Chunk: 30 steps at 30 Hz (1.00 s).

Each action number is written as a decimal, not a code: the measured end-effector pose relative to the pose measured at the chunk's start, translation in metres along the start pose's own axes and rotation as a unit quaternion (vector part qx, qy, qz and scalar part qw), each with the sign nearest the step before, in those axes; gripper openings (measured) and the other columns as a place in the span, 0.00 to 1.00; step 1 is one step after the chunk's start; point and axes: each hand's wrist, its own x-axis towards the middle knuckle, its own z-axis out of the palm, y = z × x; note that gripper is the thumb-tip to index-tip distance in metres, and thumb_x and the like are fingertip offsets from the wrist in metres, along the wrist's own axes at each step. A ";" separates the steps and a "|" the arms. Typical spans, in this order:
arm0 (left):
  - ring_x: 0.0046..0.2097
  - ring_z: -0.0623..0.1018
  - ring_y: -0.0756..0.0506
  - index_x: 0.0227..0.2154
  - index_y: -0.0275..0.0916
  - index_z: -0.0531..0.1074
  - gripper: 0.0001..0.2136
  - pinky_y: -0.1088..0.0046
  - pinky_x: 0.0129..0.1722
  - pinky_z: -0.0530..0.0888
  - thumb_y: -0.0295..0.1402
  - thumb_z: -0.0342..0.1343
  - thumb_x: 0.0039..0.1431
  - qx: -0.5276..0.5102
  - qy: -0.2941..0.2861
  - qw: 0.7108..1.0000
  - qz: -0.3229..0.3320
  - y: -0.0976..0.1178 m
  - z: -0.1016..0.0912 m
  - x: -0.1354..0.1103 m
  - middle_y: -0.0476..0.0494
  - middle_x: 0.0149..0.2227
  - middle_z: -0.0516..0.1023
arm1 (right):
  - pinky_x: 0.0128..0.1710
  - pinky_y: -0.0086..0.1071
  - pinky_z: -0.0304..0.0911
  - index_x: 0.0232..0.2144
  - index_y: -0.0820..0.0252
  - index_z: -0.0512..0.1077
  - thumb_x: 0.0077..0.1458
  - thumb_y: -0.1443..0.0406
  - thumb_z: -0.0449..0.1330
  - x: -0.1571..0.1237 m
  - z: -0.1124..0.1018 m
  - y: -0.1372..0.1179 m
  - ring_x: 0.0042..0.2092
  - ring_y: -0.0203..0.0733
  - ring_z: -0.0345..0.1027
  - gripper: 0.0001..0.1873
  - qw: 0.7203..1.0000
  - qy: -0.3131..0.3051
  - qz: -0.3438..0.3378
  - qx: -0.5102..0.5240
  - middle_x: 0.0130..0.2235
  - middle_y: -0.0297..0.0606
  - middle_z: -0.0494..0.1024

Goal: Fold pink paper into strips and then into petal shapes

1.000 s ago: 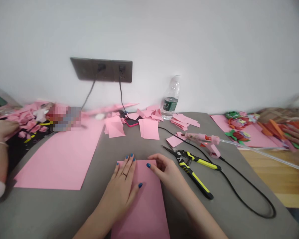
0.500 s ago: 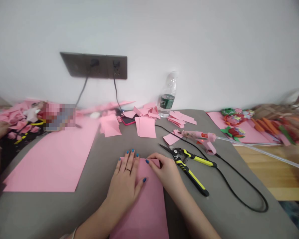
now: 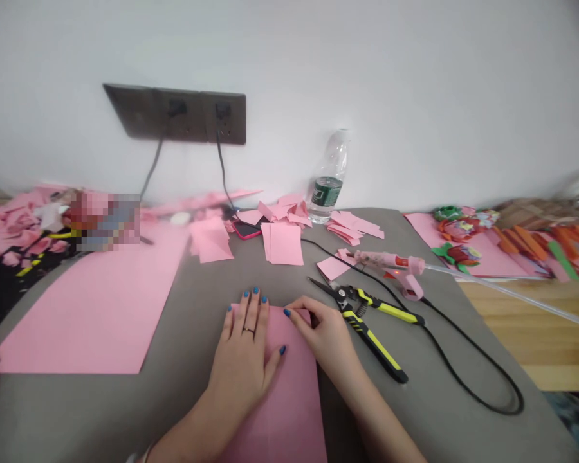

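Note:
A long sheet of pink paper [image 3: 289, 399] lies on the grey tabletop in front of me. My left hand [image 3: 244, 350] rests flat on its left side, fingers stretched towards the far edge and thumb spread out. At the sheet's far right corner, my right hand [image 3: 321, 328] pinches the paper edge between thumb and curled fingers. Part of that corner is hidden under the fingers. Just right of my right hand lie yellow-and-black handled shears [image 3: 367, 325], their blades pointing back and left.
A pink glue gun [image 3: 400, 270] with a clear stick and black cable lies at right. Behind are pink paper squares [image 3: 284, 244], a phone [image 3: 248, 229] and a plastic bottle [image 3: 329, 183]. Large pink sheets [image 3: 91, 308] lie left; paper flowers [image 3: 458, 254] sit far right.
My hands keep nearly the same hold on the paper. The view has shifted slightly. Another person's arm at the left edge and a blurred hand at the right have gone from sight.

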 end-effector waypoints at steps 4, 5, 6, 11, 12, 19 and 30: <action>0.71 0.56 0.31 0.69 0.33 0.52 0.29 0.45 0.64 0.63 0.41 0.45 0.71 -0.081 0.008 0.997 -0.006 -0.008 -0.014 0.000 0.26 0.71 0.55 | 0.30 0.32 0.61 0.27 0.57 0.76 0.53 0.62 0.60 0.003 -0.005 0.001 0.30 0.43 0.70 0.07 0.998 0.018 0.020 0.059 0.28 0.37 0.79; 0.72 0.53 0.31 0.70 0.35 0.49 0.29 0.44 0.64 0.63 0.40 0.45 0.71 -0.098 0.024 0.995 -0.022 -0.009 -0.020 0.000 0.26 0.72 0.51 | 0.28 0.31 0.60 0.27 0.58 0.75 0.53 0.60 0.60 0.003 -0.006 0.001 0.29 0.42 0.68 0.08 0.996 0.029 0.027 0.077 0.28 0.36 0.77; 0.72 0.51 0.31 0.71 0.37 0.46 0.30 0.44 0.63 0.63 0.39 0.45 0.71 -0.109 0.045 0.992 -0.042 -0.009 -0.026 -0.002 0.27 0.73 0.47 | 0.25 0.30 0.58 0.28 0.58 0.73 0.54 0.58 0.60 0.003 -0.008 0.000 0.26 0.41 0.66 0.09 0.994 0.041 0.035 0.094 0.26 0.35 0.75; 0.72 0.49 0.27 0.72 0.45 0.39 0.37 0.41 0.62 0.64 0.42 0.52 0.68 -0.135 0.072 0.986 -0.060 0.005 -0.044 -0.016 0.33 0.75 0.39 | 0.17 0.26 0.47 0.33 0.54 0.65 0.56 0.49 0.60 -0.006 -0.008 -0.012 0.17 0.33 0.50 0.17 0.962 0.083 0.105 0.238 0.19 0.24 0.61; 0.72 0.51 0.27 0.73 0.44 0.37 0.40 0.42 0.62 0.65 0.42 0.54 0.66 -0.157 0.063 0.984 -0.057 0.008 -0.044 -0.018 0.32 0.74 0.41 | 0.17 0.26 0.47 0.33 0.54 0.64 0.55 0.49 0.62 -0.010 -0.006 -0.017 0.17 0.33 0.50 0.18 0.946 0.086 0.121 0.288 0.19 0.23 0.61; 0.53 0.79 0.36 0.60 0.42 0.70 0.21 0.62 0.50 0.75 0.39 0.40 0.73 -0.418 -0.076 0.899 -0.107 0.012 -0.073 -0.002 0.38 0.54 0.80 | 0.24 0.28 0.57 0.32 0.54 0.66 0.55 0.51 0.64 -0.025 -0.004 -0.032 0.23 0.36 0.60 0.16 0.930 0.043 0.069 0.357 0.23 0.29 0.68; 0.23 0.71 0.46 0.31 0.40 0.69 0.15 0.70 0.23 0.57 0.26 0.39 0.68 -0.257 -0.222 0.940 0.026 0.007 -0.118 0.015 0.47 0.27 0.77 | 0.44 0.39 0.56 0.32 0.53 0.74 0.58 0.75 0.59 -0.029 -0.041 -0.080 0.38 0.40 0.71 0.11 0.937 -0.032 -0.313 -0.149 0.35 0.32 0.80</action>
